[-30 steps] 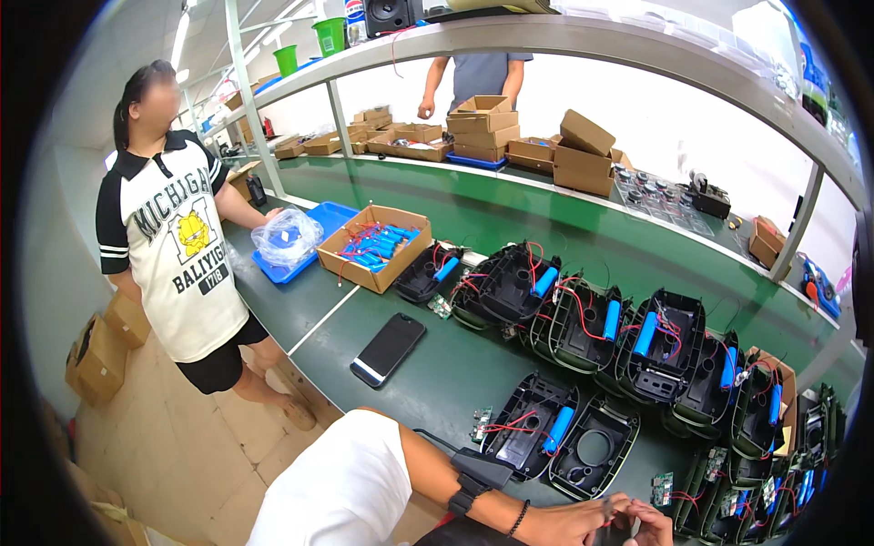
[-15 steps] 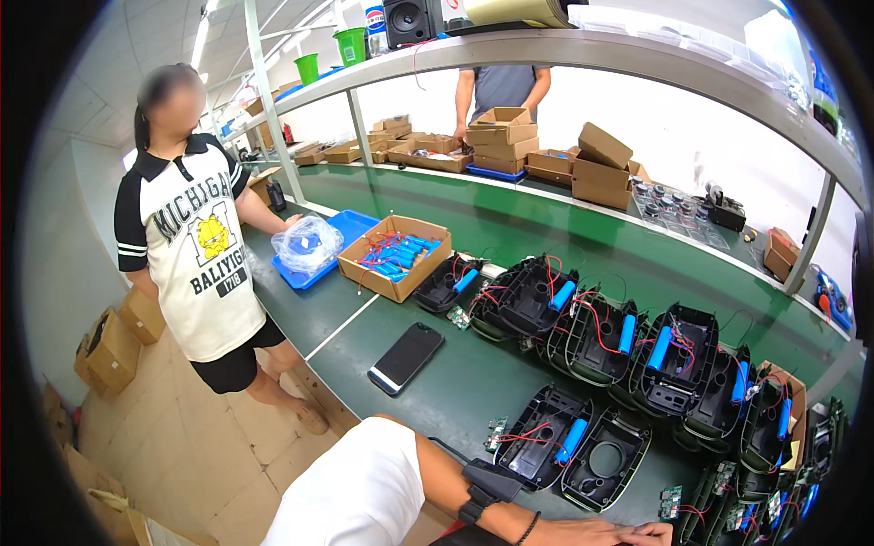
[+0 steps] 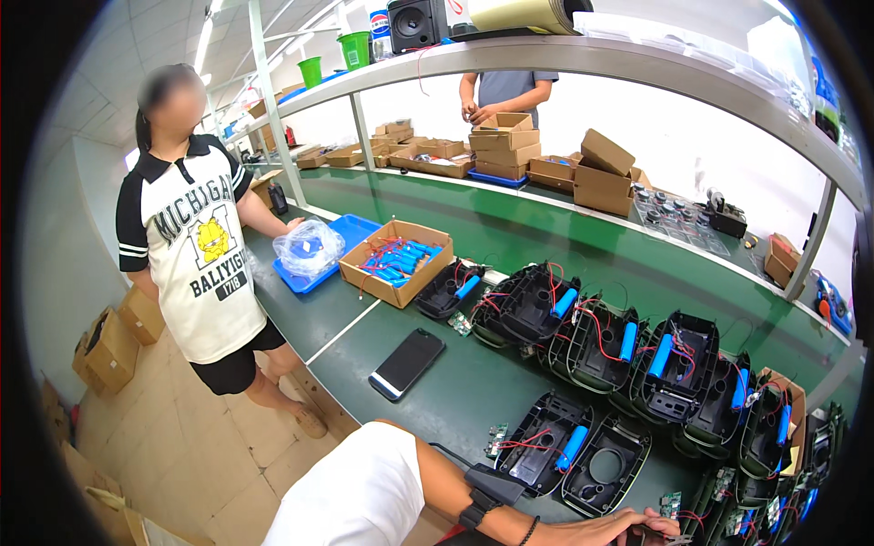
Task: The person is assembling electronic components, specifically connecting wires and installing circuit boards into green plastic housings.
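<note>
My left hand (image 3: 624,526) reaches in low at the bottom edge, its fingers bent and partly cut off by the frame. Something small, dark and partly metallic shows at the fingertips, too little of it to name. Close by is a green circuit board (image 3: 671,504) with red wires. Just beyond the hand lie a black plastic housing half (image 3: 604,464) with a round ring inside and an open black housing (image 3: 537,446) holding a blue cylindrical battery (image 3: 572,448). A second circuit board (image 3: 496,440) is wired to that housing. My right hand is not visible.
Several black housings (image 3: 596,346) with batteries and wires line the green bench (image 3: 473,391). A phone (image 3: 407,364), a cardboard box (image 3: 401,293) of blue batteries and a blue tray (image 3: 305,278) stand left. One person is beside the bench, another across it. A shelf (image 3: 637,56) runs overhead.
My left hand has risen slightly, its fingers now more bent, with a metallic edge showing beside them. The person across the bench has brought both hands together above the boxes.
</note>
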`<move>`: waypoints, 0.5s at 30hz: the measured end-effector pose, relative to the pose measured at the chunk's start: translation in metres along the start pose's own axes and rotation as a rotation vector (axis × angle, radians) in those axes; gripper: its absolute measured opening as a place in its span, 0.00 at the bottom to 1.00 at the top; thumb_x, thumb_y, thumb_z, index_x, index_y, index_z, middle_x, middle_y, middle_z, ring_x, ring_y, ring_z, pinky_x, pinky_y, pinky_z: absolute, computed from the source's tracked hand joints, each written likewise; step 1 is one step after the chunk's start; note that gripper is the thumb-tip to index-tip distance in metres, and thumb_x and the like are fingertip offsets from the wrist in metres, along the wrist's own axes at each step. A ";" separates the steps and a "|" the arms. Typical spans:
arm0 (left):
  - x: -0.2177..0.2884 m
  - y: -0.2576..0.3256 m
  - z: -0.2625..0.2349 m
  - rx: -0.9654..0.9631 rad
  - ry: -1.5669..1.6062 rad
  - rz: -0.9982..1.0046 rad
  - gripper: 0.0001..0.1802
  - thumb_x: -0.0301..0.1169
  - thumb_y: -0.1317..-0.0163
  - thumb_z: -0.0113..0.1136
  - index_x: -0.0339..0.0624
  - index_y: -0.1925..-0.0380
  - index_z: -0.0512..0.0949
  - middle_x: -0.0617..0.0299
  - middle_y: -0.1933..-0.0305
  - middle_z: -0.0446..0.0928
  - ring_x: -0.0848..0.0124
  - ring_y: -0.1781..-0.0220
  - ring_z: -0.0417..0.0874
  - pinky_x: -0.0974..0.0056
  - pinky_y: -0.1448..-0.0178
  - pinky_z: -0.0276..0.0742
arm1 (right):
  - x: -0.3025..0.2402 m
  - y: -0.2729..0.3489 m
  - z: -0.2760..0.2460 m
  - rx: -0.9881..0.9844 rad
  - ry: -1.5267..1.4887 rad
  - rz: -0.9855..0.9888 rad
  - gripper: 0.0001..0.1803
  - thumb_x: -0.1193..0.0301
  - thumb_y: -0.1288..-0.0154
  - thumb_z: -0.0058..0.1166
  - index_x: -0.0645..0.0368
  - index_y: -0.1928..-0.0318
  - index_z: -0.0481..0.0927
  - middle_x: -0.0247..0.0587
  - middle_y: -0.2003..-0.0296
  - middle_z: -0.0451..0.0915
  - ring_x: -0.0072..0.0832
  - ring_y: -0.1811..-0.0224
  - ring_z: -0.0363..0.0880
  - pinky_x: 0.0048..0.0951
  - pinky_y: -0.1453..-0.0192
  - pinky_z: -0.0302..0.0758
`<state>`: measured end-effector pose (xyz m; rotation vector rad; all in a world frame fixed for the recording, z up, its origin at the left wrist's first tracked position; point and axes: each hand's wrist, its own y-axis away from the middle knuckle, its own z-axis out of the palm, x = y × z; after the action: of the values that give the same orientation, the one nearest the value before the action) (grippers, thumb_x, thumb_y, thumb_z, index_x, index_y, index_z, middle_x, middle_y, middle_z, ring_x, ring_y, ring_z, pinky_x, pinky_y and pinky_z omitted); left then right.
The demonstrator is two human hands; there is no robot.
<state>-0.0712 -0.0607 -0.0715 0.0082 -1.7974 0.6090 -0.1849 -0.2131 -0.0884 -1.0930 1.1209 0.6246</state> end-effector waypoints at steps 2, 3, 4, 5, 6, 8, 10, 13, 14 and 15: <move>0.000 -0.001 0.000 0.012 -0.028 0.019 0.46 0.45 0.42 0.72 0.34 0.33 0.58 0.46 0.45 0.68 0.56 0.46 0.74 0.57 0.43 0.74 | 0.004 -0.001 -0.003 0.010 -0.041 -0.015 0.25 0.59 0.25 0.53 0.69 0.42 0.71 0.55 0.42 0.74 0.44 0.38 0.74 0.44 0.32 0.71; 0.000 -0.001 0.000 0.022 -0.052 0.039 0.47 0.45 0.43 0.73 0.34 0.32 0.57 0.46 0.45 0.68 0.56 0.46 0.75 0.57 0.44 0.75 | 0.005 0.000 -0.005 0.009 -0.043 -0.015 0.25 0.59 0.25 0.53 0.69 0.42 0.71 0.55 0.42 0.74 0.44 0.38 0.74 0.44 0.32 0.71; 0.000 0.000 0.000 0.022 -0.053 0.038 0.47 0.45 0.43 0.73 0.34 0.32 0.57 0.46 0.45 0.68 0.56 0.46 0.75 0.57 0.44 0.75 | 0.006 -0.001 -0.006 0.003 -0.047 -0.007 0.25 0.59 0.25 0.53 0.69 0.42 0.71 0.55 0.42 0.74 0.44 0.38 0.74 0.44 0.32 0.71; 0.003 -0.001 -0.002 0.005 -0.006 -0.012 0.48 0.45 0.43 0.73 0.33 0.32 0.56 0.46 0.45 0.67 0.56 0.47 0.75 0.57 0.44 0.76 | 0.003 -0.004 -0.003 0.001 -0.050 0.002 0.25 0.59 0.25 0.53 0.69 0.42 0.71 0.56 0.42 0.74 0.44 0.38 0.74 0.44 0.32 0.70; 0.005 -0.001 -0.004 -0.012 0.041 -0.062 0.50 0.44 0.44 0.74 0.33 0.31 0.55 0.46 0.45 0.67 0.56 0.48 0.76 0.57 0.45 0.77 | -0.003 -0.009 -0.001 -0.004 -0.026 -0.007 0.25 0.58 0.25 0.53 0.69 0.43 0.73 0.56 0.41 0.74 0.43 0.39 0.74 0.42 0.32 0.70; 0.009 -0.003 -0.005 0.012 0.053 -0.038 0.49 0.44 0.44 0.74 0.33 0.32 0.55 0.46 0.45 0.68 0.56 0.48 0.76 0.57 0.46 0.78 | -0.014 -0.016 -0.003 -0.027 0.042 0.001 0.25 0.58 0.26 0.53 0.70 0.44 0.74 0.55 0.41 0.74 0.42 0.39 0.74 0.41 0.32 0.70; 0.008 -0.002 -0.006 0.039 0.062 -0.015 0.49 0.44 0.44 0.75 0.33 0.32 0.56 0.46 0.46 0.68 0.56 0.48 0.77 0.57 0.47 0.79 | -0.018 -0.020 -0.001 -0.045 0.124 0.011 0.27 0.55 0.28 0.55 0.70 0.45 0.76 0.53 0.40 0.74 0.41 0.40 0.74 0.40 0.34 0.70; 0.002 0.002 -0.006 0.008 -0.029 -0.045 0.48 0.44 0.44 0.75 0.34 0.33 0.57 0.47 0.46 0.68 0.56 0.49 0.78 0.58 0.48 0.80 | -0.013 -0.022 0.004 -0.102 0.041 -0.039 0.34 0.50 0.31 0.59 0.70 0.41 0.74 0.52 0.39 0.72 0.40 0.40 0.74 0.39 0.34 0.70; 0.002 0.003 -0.007 -0.006 -0.046 -0.055 0.46 0.42 0.43 0.74 0.35 0.33 0.58 0.47 0.47 0.69 0.57 0.50 0.80 0.59 0.50 0.81 | -0.013 -0.022 0.005 -0.112 0.029 -0.038 0.34 0.50 0.31 0.59 0.70 0.41 0.74 0.52 0.39 0.72 0.40 0.40 0.74 0.39 0.34 0.70; 0.003 0.004 -0.008 -0.018 -0.065 -0.068 0.44 0.41 0.41 0.73 0.36 0.33 0.58 0.47 0.47 0.71 0.57 0.51 0.82 0.59 0.51 0.82 | -0.012 -0.021 0.004 -0.108 0.001 -0.015 0.37 0.48 0.33 0.60 0.70 0.39 0.73 0.51 0.38 0.72 0.39 0.40 0.74 0.38 0.34 0.70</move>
<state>-0.0667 -0.0529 -0.0694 0.0774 -1.8572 0.5499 -0.1701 -0.2157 -0.0690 -1.1934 1.0887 0.6788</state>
